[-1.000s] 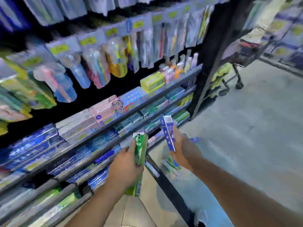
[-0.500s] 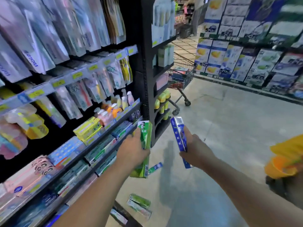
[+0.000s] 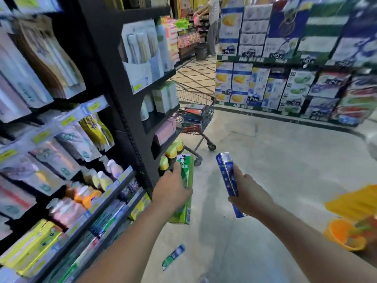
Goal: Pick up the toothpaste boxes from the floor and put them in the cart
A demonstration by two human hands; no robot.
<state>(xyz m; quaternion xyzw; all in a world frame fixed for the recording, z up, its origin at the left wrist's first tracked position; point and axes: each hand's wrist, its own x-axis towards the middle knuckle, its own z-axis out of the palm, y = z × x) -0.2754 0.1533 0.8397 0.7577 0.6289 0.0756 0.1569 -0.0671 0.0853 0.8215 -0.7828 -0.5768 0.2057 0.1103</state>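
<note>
My left hand [image 3: 171, 190] grips a green toothpaste box [image 3: 184, 188], held upright. A blue toothpaste box [image 3: 228, 180] stands upright in the grip of my right hand [image 3: 247, 194]. Ahead, beyond the end of the black shelf unit, stands a wire shopping cart [image 3: 196, 111] with several boxes stacked inside; its left part is hidden by the shelving. One more green and blue toothpaste box [image 3: 173, 255] lies on the grey floor below my arms.
Black shelving [image 3: 114, 82] full of toothbrushes, bottles and toothpaste runs along my left. Stacked cartons [image 3: 285, 82] line the far side of the aisle. A yellow and orange object [image 3: 350, 221] sits at the right edge. A person [image 3: 213, 23] stands far down the aisle.
The view has lifted from the low shelves and moved down the aisle; the cart is nearer and larger. Both hands still hold their boxes upright. Fewer boxes on the floor remain in sight.
</note>
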